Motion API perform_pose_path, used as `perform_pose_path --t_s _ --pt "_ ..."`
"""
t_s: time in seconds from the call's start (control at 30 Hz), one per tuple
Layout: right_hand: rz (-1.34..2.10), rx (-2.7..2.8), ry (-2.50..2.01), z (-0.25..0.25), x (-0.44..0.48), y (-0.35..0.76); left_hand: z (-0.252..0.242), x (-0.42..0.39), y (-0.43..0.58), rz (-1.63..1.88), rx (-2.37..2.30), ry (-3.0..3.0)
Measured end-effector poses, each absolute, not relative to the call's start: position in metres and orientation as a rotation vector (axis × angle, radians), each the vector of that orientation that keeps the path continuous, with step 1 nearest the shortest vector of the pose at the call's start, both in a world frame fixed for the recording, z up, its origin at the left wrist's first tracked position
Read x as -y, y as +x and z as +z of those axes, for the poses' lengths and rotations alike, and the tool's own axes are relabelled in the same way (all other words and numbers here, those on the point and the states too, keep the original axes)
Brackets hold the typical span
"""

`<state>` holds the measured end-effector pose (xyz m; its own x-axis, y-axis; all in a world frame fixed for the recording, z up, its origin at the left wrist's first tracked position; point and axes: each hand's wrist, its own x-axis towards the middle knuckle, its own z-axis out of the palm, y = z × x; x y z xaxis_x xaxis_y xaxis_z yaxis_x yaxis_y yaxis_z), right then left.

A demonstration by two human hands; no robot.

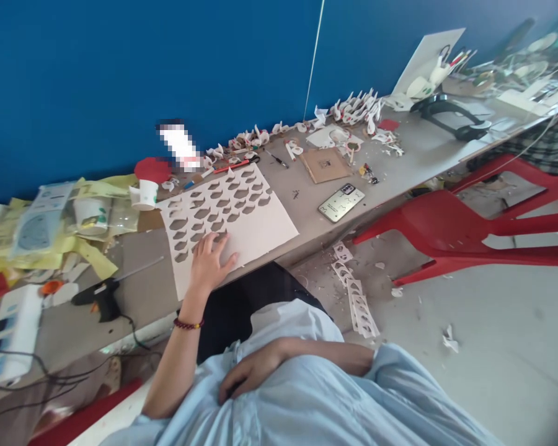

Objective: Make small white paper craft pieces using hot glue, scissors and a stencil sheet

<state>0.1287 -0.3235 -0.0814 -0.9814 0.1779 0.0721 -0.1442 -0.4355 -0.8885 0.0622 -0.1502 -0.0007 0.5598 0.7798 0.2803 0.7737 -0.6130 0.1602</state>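
Observation:
My left hand (209, 260) lies flat with fingers spread on a white foam sheet (255, 223) that has several shaped holes cut out of it. A beaded bracelet sits on that wrist. The sheet lies on the grey table (307, 204) near its front edge. My right hand (248, 375) rests against my light blue shirt at my belly, fingers curled loosely, with nothing visible in them.
A black glue gun (100, 298), power strip (9, 337), paper cup (145, 193), red lid, yellow bags, phone (341, 202), brown card (326, 165) and white cutouts (358, 108) lie on the table. A red plastic chair (451, 235) lies tipped on the floor beside cut foam strips (358, 303).

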Motion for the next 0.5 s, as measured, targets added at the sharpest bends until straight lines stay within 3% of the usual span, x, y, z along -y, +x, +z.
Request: perform_pose_path --t_s 0.5 --pt "2.51 1.708 -0.156 -0.065 0.302 0.149 0.001 0.148 0.061 0.546 -1.361 2.747"
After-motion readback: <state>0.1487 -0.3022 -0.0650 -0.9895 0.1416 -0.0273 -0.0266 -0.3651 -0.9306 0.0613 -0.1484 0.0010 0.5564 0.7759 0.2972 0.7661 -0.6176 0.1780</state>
